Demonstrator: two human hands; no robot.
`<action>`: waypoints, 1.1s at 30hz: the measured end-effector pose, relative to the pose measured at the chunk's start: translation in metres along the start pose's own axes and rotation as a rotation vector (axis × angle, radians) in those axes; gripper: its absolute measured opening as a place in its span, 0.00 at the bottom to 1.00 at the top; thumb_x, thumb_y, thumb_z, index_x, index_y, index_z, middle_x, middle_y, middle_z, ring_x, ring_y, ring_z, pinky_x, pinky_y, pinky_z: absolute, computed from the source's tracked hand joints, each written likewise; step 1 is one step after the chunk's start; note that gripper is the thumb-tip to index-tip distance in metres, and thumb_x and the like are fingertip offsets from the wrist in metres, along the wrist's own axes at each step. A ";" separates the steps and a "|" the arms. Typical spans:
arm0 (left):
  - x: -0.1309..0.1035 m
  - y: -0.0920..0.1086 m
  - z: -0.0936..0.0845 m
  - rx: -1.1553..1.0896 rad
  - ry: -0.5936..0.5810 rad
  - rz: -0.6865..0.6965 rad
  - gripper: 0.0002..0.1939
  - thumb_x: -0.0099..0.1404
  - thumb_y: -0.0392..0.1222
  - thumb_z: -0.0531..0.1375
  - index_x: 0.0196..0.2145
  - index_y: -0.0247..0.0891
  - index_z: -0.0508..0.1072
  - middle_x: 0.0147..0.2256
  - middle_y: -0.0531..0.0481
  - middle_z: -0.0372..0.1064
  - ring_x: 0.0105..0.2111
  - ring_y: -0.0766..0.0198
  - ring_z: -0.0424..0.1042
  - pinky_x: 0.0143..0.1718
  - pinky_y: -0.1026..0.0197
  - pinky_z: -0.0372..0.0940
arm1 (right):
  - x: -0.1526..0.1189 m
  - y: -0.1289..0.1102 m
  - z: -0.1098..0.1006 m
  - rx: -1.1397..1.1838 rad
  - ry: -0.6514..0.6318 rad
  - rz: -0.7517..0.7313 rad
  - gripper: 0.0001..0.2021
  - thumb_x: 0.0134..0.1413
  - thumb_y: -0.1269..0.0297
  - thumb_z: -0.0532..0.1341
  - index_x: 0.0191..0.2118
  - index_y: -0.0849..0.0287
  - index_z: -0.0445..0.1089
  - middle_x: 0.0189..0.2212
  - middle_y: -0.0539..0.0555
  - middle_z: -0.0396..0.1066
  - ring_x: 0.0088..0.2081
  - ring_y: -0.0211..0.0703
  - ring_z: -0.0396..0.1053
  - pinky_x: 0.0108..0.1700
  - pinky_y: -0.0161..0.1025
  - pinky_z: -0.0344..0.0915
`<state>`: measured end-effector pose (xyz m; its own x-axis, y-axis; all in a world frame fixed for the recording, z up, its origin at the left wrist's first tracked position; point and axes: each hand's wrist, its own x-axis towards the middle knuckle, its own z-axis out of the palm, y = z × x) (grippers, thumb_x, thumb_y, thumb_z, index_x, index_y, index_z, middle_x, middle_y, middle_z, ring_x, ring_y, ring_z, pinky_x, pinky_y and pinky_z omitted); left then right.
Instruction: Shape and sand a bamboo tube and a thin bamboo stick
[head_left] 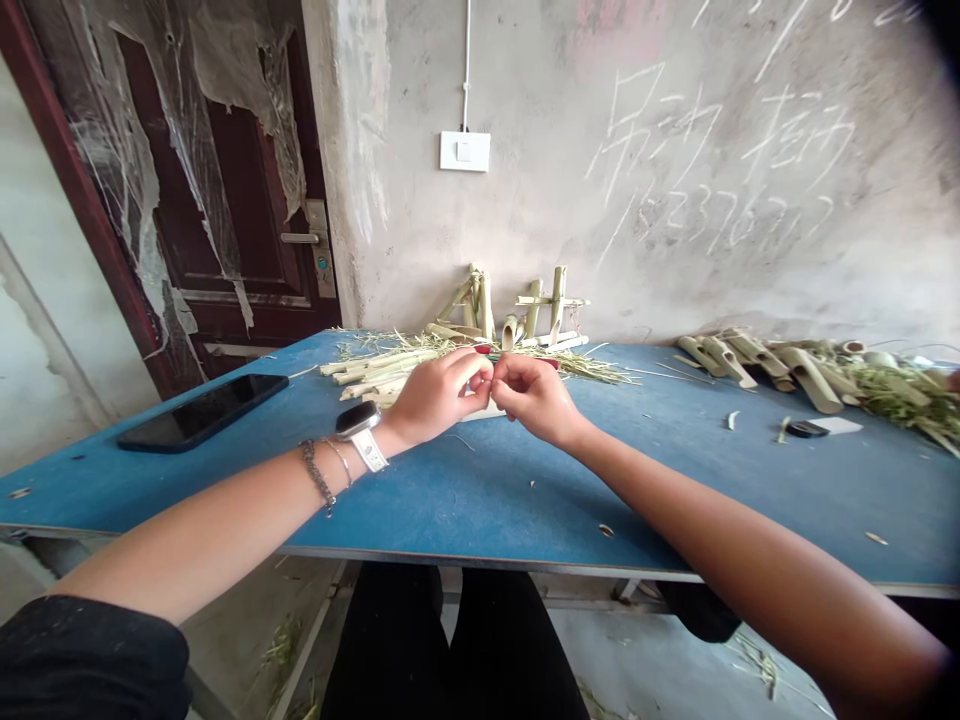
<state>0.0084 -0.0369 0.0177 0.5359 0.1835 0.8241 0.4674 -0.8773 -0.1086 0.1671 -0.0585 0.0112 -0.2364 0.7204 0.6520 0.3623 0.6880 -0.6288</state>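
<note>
The cut stalks (364, 372) are pale green, straight and slender, and lie flat side by side on the blue table (465, 500), in its middle part toward the wall-side edge, with their left ends fanned slightly apart. Their right part is hidden. Thin, curly yellow-green shavings (600, 368) spread in a loose, tangled heap behind and to the right of them, on the same table. A pale, smooth piece (487, 411) shows on the table's middle part, lying flat and mostly hidden.
</note>
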 end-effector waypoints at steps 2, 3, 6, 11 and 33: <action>0.000 0.000 0.000 0.016 -0.002 0.011 0.02 0.58 0.34 0.54 0.27 0.35 0.64 0.24 0.54 0.61 0.24 0.69 0.60 0.26 0.67 0.55 | 0.001 0.001 0.000 0.036 -0.003 0.015 0.04 0.42 0.70 0.54 0.21 0.59 0.58 0.14 0.43 0.55 0.17 0.28 0.53 0.19 0.29 0.50; 0.000 0.000 0.000 0.019 -0.003 0.019 0.02 0.58 0.33 0.54 0.27 0.35 0.64 0.24 0.54 0.61 0.24 0.69 0.60 0.26 0.66 0.55 | 0.001 0.001 0.000 0.065 -0.010 0.022 0.04 0.42 0.70 0.54 0.21 0.59 0.58 0.14 0.43 0.56 0.17 0.28 0.54 0.19 0.29 0.50; 0.000 0.001 -0.001 0.015 -0.010 0.024 0.02 0.58 0.34 0.55 0.27 0.35 0.65 0.25 0.54 0.61 0.24 0.68 0.61 0.26 0.66 0.56 | 0.003 0.001 -0.002 0.161 -0.060 0.032 0.03 0.44 0.68 0.54 0.23 0.59 0.59 0.15 0.43 0.58 0.16 0.29 0.57 0.18 0.30 0.54; 0.001 0.001 -0.002 -0.021 0.010 -0.039 0.04 0.60 0.36 0.55 0.28 0.35 0.65 0.24 0.54 0.61 0.24 0.69 0.61 0.26 0.66 0.56 | 0.003 -0.002 -0.006 0.215 -0.100 0.007 0.05 0.48 0.65 0.55 0.25 0.60 0.59 0.16 0.45 0.60 0.17 0.30 0.59 0.19 0.30 0.57; 0.002 0.010 -0.005 -0.022 0.040 0.029 0.03 0.58 0.33 0.52 0.27 0.36 0.62 0.23 0.55 0.59 0.23 0.70 0.59 0.25 0.67 0.56 | 0.005 -0.003 -0.005 0.066 0.079 0.076 0.05 0.46 0.69 0.53 0.23 0.59 0.58 0.12 0.41 0.56 0.14 0.27 0.54 0.17 0.28 0.50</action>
<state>0.0102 -0.0478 0.0211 0.5202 0.1398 0.8425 0.4360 -0.8917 -0.1212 0.1691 -0.0574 0.0179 -0.1375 0.7634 0.6311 0.3153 0.6378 -0.7027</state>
